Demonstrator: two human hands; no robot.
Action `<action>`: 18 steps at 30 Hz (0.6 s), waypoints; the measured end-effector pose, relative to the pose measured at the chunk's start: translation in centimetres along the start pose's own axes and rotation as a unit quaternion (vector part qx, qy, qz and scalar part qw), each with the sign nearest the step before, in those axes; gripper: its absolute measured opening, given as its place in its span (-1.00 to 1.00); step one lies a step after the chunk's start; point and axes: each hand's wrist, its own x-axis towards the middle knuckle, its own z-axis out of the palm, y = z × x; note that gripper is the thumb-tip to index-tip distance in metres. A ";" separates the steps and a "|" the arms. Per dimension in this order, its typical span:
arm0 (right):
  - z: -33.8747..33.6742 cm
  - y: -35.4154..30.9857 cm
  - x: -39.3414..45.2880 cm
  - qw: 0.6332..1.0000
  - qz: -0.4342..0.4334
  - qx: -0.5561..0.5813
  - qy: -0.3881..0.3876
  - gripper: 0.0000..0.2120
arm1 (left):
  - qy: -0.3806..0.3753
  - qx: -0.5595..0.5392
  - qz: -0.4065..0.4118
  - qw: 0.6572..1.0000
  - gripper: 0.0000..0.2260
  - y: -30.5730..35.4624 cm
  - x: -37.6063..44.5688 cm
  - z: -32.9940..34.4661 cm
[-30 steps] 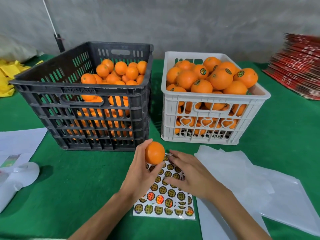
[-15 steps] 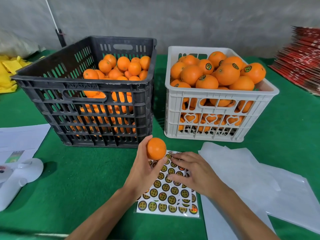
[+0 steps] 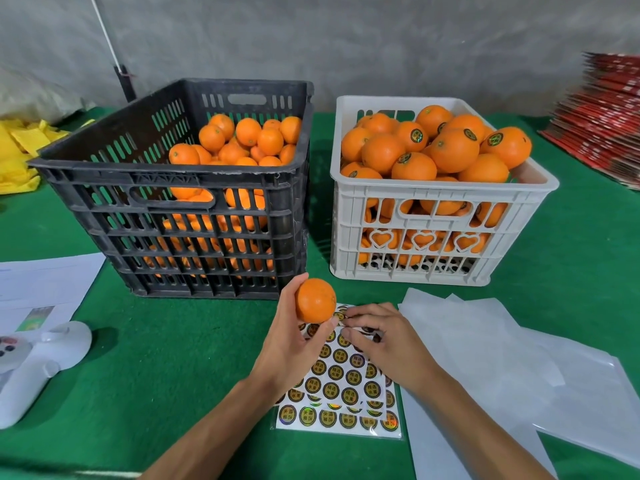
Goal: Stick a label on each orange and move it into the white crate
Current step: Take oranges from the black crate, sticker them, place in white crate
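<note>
My left hand grips one unlabelled orange just above the far end of the sticker sheet. The sheet lies on the green table, covered with round gold-and-black labels. My right hand rests on the sheet's top rows with its fingertips curled at a label; whether a label is pinched is hidden. The black crate at the left holds several plain oranges. The white crate at the right is heaped with oranges, several showing labels.
White sheets of paper lie to the right of the stickers. A white device and printed papers sit at the left. Yellow material lies far left, and a red stack stands far right.
My left hand keeps hold of the orange, raised slightly. My right hand's fingers have curled in at the top rows of the sheet.
</note>
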 end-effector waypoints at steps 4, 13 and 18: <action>0.1 -0.1 0.1 0.994 0.054 0.093 0.013 -0.93 | -0.005 0.029 0.003 1.000 -0.25 0.1 0.0 -0.1; -1.0 -3.1 1.8 0.945 0.101 0.268 0.157 -0.98 | -0.012 0.104 0.033 0.994 -0.28 0.8 0.0 -0.1; 0.7 -5.1 1.5 0.960 0.058 0.237 0.139 -0.93 | -0.014 0.104 0.038 0.994 -0.29 0.8 0.0 -0.5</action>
